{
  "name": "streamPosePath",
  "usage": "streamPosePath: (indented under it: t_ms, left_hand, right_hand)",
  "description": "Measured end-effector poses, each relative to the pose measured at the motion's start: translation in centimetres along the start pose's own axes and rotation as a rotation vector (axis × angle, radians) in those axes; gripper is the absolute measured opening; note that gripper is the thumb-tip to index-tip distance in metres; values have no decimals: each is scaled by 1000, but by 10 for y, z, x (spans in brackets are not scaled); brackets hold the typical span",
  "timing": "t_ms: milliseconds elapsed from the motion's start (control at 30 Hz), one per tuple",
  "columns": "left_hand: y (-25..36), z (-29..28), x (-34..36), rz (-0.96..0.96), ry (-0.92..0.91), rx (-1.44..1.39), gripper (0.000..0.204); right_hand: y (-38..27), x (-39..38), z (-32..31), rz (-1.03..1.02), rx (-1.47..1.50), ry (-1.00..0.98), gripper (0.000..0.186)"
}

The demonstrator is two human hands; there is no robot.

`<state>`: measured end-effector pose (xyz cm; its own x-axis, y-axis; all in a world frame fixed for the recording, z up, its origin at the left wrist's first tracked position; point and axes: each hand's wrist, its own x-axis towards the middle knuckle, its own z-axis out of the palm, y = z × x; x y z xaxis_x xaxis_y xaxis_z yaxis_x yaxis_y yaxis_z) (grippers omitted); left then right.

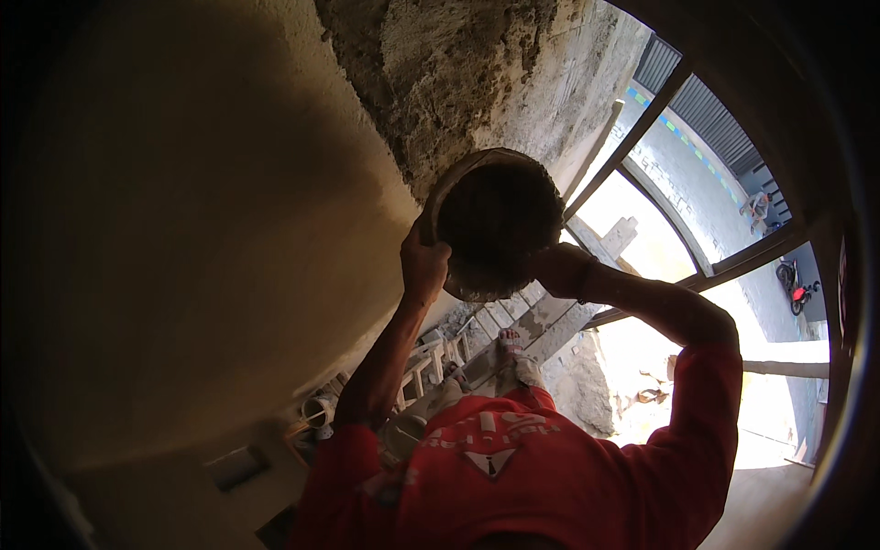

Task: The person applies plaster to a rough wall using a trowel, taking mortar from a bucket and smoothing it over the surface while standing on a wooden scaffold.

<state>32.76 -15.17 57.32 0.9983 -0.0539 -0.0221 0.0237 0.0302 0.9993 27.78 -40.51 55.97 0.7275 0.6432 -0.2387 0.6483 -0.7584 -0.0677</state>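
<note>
A round bucket (500, 220) with a rough, crusted rim is held up in front of me, its mouth turned toward me. Deep shadow fills the inside, so its contents cannot be made out. My left hand (426, 267) grips the left side of the rim, thumb over the edge. At the lower right of the rim is my right hand (561, 271), closed against the bucket in shadow, its fingers mostly hidden. Close beyond the bucket rises a wall with rough, patchy plaster (458, 78); a smoother plastered wall (211, 211) stands to the left.
I stand on narrow planks (550, 330) above a lower floor. Below left are a wooden ladder-like frame (431, 371) and a pale bucket (317, 411). A dark-framed opening (665, 101) at right shows a bright yard with a person (757, 209) and a red motorbike (800, 291).
</note>
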Motion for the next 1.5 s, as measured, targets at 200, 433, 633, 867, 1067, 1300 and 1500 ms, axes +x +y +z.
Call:
streamPosePath:
  t_ms: [200,433,633,867,1067,1300,1500]
  left_hand:
    - [-19,-14,-17,-72,24,218,51]
    - [-30,-14,-13,-16,31,140,55]
    - [-18,-6,-29,-5,43,147,57]
    - [-30,-4,-20,59,32,167,53]
    - [-4,5,-31,-16,13,253,56]
    - [-7,8,-26,301,-14,367,57]
    - [3,-2,-35,272,-84,321,56]
  right_hand:
    - [0,20,-31,111,-54,151,30]
    - [-34,6,-4,59,-14,-80,36]
    - [-30,17,-38,181,151,61,59]
    - [-46,0,9,134,192,-53,52]
    - [-20,2,-55,240,59,112,38]
    - [20,31,-57,16,112,-236,20]
    - [33,7,-44,279,1110,-396,23]
